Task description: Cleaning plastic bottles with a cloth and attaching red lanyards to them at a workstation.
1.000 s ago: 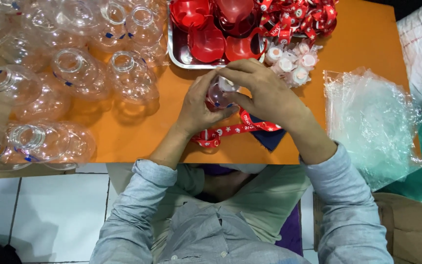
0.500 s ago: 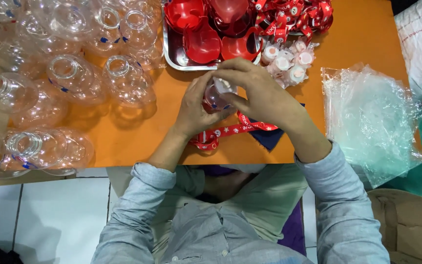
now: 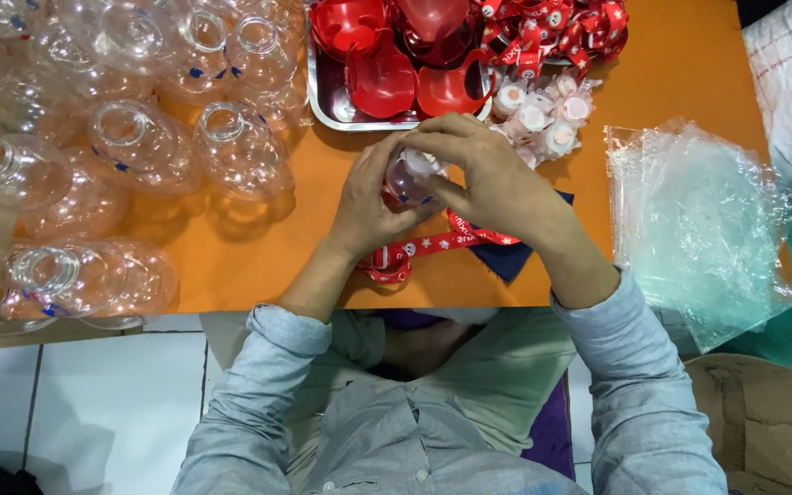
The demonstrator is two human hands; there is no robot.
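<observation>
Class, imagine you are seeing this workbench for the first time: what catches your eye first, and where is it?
First, the two hands meeting mid-table: the left hand and right hand share a grip on a small clear bottle above a red ribbon. Next, the metal tray of red plastic pieces at the top centre. Then the crowd of clear plastic bottles filling the left side of the orange table.

Bright, even overhead light — sharp focus, glare on clear bottles.

Orange table — clear jars with blue marks, red cups, red ribbon — white stars.
</observation>
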